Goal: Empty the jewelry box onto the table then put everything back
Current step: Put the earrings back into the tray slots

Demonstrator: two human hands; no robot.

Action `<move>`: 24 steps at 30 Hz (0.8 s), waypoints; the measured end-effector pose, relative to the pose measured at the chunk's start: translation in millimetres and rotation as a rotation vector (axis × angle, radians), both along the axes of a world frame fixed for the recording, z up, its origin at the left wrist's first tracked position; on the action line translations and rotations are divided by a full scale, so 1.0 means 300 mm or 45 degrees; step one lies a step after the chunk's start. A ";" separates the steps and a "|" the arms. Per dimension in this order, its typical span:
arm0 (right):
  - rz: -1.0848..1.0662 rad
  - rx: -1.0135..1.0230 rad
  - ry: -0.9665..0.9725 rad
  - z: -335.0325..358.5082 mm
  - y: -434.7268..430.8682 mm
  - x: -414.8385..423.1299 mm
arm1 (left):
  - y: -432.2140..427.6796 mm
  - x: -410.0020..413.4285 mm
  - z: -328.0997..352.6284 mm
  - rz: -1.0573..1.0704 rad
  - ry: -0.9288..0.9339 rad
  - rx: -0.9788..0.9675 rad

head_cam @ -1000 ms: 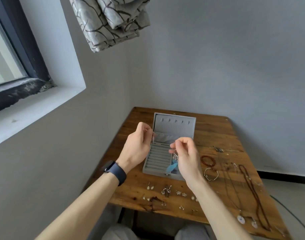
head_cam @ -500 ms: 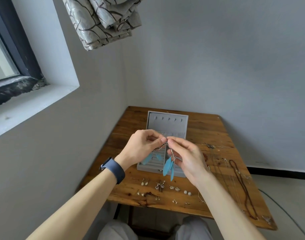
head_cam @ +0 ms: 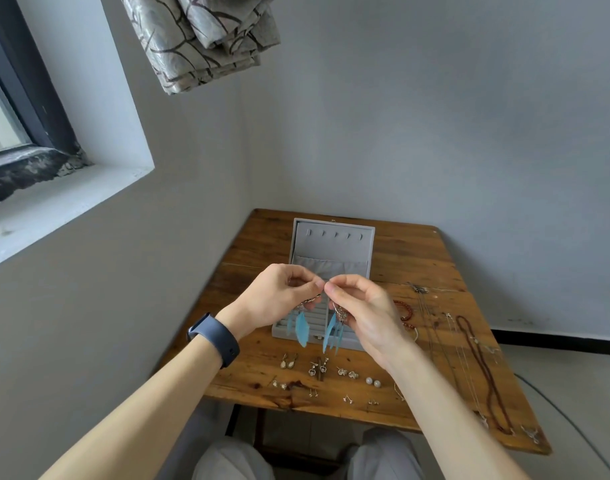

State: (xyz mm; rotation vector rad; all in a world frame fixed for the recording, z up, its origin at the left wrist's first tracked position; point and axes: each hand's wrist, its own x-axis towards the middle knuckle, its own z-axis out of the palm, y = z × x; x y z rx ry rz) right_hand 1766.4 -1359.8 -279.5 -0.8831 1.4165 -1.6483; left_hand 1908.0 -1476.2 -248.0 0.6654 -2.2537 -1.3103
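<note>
Grey walls [head_cam: 435, 116], window [head_cam: 5, 109] upper left, patterned curtain [head_cam: 206, 39] bunched at top. Wooden bench [head_cam: 414, 258] in the corner. Grey jewelry box [head_cam: 333, 244] sits mid-bench, lid open and upright. Both hands are raised over the box, fingertips almost meeting. Left hand [head_cam: 272, 299], dark watch [head_cam: 215, 337] on its wrist, pinches a blue feather earring [head_cam: 301, 327] that hangs below it. Right hand [head_cam: 366, 313] pinches a second blue feather earring [head_cam: 332, 330], also dangling. Brown bead necklace [head_cam: 483, 372] and thin chains [head_cam: 438, 341] lie along the bench's right side. Red bracelet [head_cam: 405, 310] is partly hidden behind the right hand. Small earrings [head_cam: 317, 370] lie in rows near the front edge, pearl studs [head_cam: 373, 382] among them.
</note>
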 end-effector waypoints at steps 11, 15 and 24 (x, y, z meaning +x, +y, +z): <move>0.042 0.143 0.311 -0.045 0.010 -0.011 | -0.011 -0.008 -0.054 0.023 -0.060 -0.088; -0.040 0.153 0.354 -0.060 -0.004 -0.011 | -0.015 -0.024 -0.074 0.061 -0.068 -0.137; -0.186 0.190 0.598 -0.103 -0.150 -0.060 | -0.136 -0.089 -0.155 0.221 -0.032 -0.089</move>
